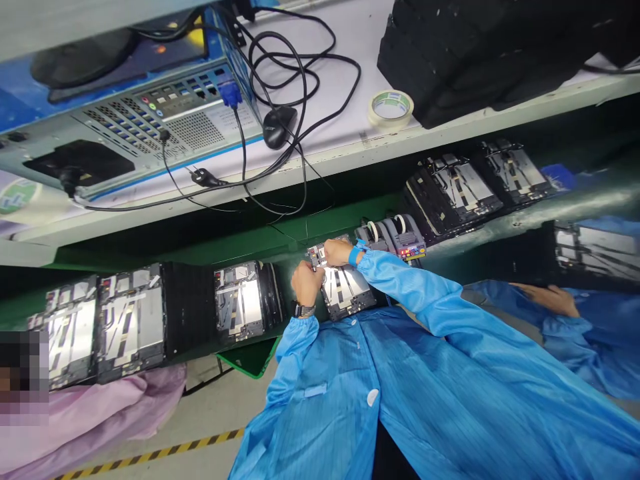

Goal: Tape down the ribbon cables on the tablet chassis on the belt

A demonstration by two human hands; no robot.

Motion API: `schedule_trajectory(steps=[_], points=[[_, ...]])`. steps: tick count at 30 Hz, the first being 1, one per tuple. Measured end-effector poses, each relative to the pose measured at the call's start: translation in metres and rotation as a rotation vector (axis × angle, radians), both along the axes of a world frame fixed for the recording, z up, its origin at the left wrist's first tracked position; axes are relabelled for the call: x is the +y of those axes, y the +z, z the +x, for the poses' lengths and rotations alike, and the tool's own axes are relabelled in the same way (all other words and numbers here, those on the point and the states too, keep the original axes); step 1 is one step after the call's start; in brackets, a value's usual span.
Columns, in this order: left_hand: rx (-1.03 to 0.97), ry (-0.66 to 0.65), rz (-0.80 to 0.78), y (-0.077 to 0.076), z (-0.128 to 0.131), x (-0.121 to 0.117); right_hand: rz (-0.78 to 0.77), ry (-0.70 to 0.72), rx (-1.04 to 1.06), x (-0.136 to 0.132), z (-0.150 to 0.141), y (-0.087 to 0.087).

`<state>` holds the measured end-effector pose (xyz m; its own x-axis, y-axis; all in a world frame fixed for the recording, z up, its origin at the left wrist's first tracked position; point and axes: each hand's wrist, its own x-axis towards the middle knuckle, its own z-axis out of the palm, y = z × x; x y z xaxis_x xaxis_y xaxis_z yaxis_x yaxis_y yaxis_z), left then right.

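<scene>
An opened tablet, its silver battery and circuit boards bare, lies on the bench right in front of my body. My left hand, with a dark watch strap at the wrist, is closed at the tablet's upper left edge. Over its top part my right hand, with a blue wrist band, has its fingers pressed together and pointing down. Whatever is pinched between the fingers of either hand is too small or hidden to make out. Just right of the tablet stands a grey tape dispenser with a lit red display.
Stacks of opened tablets stand left and back right. On the shelf above are a computer case, tangled black cables, a tape roll and black trays. A co-worker's hand is at right; a pink sleeve at left.
</scene>
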<state>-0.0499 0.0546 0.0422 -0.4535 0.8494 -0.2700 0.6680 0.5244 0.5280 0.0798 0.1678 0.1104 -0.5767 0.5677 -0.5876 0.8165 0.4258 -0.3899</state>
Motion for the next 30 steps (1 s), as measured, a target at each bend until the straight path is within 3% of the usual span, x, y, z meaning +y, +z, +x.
schedule_trajectory(steps=[3,6,9,12,14,30], points=[[-0.024,0.003,0.072,0.003,0.001,-0.006,0.014,-0.07,0.015,-0.001,0.008,0.004],[0.065,-0.038,0.268,0.012,0.015,-0.027,0.001,-0.14,0.024,-0.002,0.018,0.009],[0.089,-0.3,0.392,0.02,0.039,-0.054,-0.008,-0.218,0.045,-0.003,0.03,0.008],[0.086,-0.592,0.329,0.021,0.059,-0.073,-0.016,-0.275,0.051,-0.003,0.039,-0.001],[0.118,-0.666,0.272,0.019,0.066,-0.078,-0.009,-0.299,0.048,-0.003,0.044,-0.008],[0.203,-0.617,0.25,0.007,0.079,-0.072,0.029,-0.327,-0.013,-0.009,0.05,-0.036]])
